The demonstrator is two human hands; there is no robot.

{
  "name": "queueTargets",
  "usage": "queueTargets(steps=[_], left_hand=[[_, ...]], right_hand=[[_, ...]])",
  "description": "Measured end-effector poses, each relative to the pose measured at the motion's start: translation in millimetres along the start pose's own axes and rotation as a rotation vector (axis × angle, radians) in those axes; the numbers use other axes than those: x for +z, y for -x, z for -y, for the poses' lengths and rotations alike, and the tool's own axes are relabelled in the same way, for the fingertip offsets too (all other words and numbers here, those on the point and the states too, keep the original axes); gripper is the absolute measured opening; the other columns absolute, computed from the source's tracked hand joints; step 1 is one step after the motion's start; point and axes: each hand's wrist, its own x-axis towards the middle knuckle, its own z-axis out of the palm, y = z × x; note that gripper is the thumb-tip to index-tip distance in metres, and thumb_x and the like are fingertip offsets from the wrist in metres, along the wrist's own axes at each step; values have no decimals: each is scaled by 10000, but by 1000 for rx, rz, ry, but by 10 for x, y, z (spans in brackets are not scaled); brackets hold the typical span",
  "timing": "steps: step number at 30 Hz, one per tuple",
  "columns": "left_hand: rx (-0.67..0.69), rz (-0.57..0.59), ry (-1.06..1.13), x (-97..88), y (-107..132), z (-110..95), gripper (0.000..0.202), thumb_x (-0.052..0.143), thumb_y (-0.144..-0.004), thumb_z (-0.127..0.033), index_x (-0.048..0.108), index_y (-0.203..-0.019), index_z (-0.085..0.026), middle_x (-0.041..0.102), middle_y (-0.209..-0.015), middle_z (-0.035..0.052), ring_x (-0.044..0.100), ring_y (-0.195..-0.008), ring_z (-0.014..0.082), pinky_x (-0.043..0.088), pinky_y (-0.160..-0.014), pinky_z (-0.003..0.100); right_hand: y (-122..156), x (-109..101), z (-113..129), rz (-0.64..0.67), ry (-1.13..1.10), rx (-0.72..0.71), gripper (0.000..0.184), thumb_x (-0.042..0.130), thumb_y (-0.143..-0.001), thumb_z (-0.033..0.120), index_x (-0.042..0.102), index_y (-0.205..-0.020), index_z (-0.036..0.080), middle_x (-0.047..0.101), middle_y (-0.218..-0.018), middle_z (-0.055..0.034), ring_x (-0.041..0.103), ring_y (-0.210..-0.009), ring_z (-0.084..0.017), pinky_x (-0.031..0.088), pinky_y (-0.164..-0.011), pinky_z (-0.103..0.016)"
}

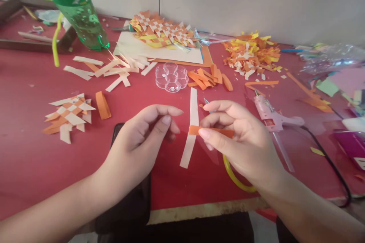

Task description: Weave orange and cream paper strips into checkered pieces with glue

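Observation:
My right hand (236, 133) pinches an orange paper strip (216, 131) between thumb and fingers. A cream paper strip (188, 148) crosses it at the orange strip's left end, running up and down. To the left, my left hand (148, 133) is apart from the strips, its fingers loosely curled with a gap between thumb and fingertips and nothing visible in it. Beneath my right hand are scissors with a yellow handle (235, 180), mostly hidden. A woven orange and cream paper piece (71, 112) lies on the left, beside a folded orange strip (103, 105).
Cream strips (116, 69), orange strips (205, 78) and a clear flower-shaped tray (171, 77) lie ahead. A pink glue gun (270, 114) with a cord rests at right. A green bottle (75, 11) stands back left. A dark phone-like object (134, 197) overhangs the front edge.

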Motion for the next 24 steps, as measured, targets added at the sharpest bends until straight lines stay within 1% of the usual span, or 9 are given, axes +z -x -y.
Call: queueTargets(steps=[2, 4, 6, 8, 11, 13, 15, 21, 24], left_hand=[[9, 1, -54, 2, 4, 15, 171, 483, -995, -297, 647, -1018, -255, 580, -707, -48, 566, -648, 71, 506, -649, 143], [-23, 10, -62, 1, 14, 17, 186, 475, -995, -362, 626, -1012, -255, 488, -618, -60, 491, -565, 82, 445, -526, 152], [-55, 34, -54, -7, 21, 2, 210, 518, -966, -441, 608, -1010, -256, 451, -585, -69, 431, -522, 88, 379, -456, 159], [-43, 56, -43, -20, 21, -27, 250, 558, -935, -487, 618, -962, -246, 504, -626, -58, 448, -555, 90, 393, -484, 162], [-36, 127, -28, -35, 18, -67, 301, 572, -918, -506, 644, -856, -221, 591, -719, -29, 526, -653, 108, 458, -586, 187], [-63, 187, -25, -35, 22, -73, 269, 621, -893, -484, 646, -842, -220, 625, -726, -28, 549, -658, 118, 470, -611, 208], [-64, 226, -33, -28, 29, -62, 218, 660, -877, -441, 648, -848, -225, 654, -731, -29, 567, -661, 124, 476, -637, 223], [-10, 231, -96, -15, 16, -37, 238, 635, -903, -416, 686, -782, -217, 672, -715, -16, 593, -671, 131, 471, -654, 240], [4, 230, -108, -21, 6, -45, 261, 624, -914, -410, 690, -753, -215, 675, -702, -20, 591, -653, 121, 460, -642, 235]], right_hand=[[0, -4, -2, 11, -2, -1, 299, 728, -824, 281, 563, -1071, 249, 652, -757, 43, 558, -549, -56, 468, -502, -177], [2, -7, 1, 24, -6, -2, 306, 728, -825, 283, 560, -1078, 248, 649, -765, 38, 562, -553, -60, 469, -499, -182], [4, -8, 8, 39, -5, 2, 313, 727, -827, 285, 557, -1088, 252, 645, -772, 38, 569, -563, -62, 476, -506, -184], [11, -5, 21, 51, 8, -1, 315, 723, -828, 275, 552, -1092, 255, 641, -775, 40, 583, -582, -66, 483, -514, -181], [30, 6, 40, 59, 55, -12, 302, 711, -824, 249, 540, -1074, 246, 633, -757, 42, 577, -573, -66, 452, -471, -164], [45, 15, 46, 71, 82, -20, 310, 707, -824, 255, 528, -1076, 241, 630, -749, 40, 562, -549, -64, 418, -434, -159], [57, 23, 44, 84, 92, -35, 322, 702, -829, 266, 520, -1092, 236, 636, -754, 32, 573, -558, -72, 420, -433, -163], [64, 34, 39, 110, 80, -86, 297, 686, -838, 228, 521, -1085, 236, 653, -772, 19, 634, -650, -99, 498, -522, -185], [64, 30, 36, 123, 63, -103, 264, 662, -861, 224, 527, -1088, 243, 655, -788, 17, 636, -660, -97, 509, -539, -188]])
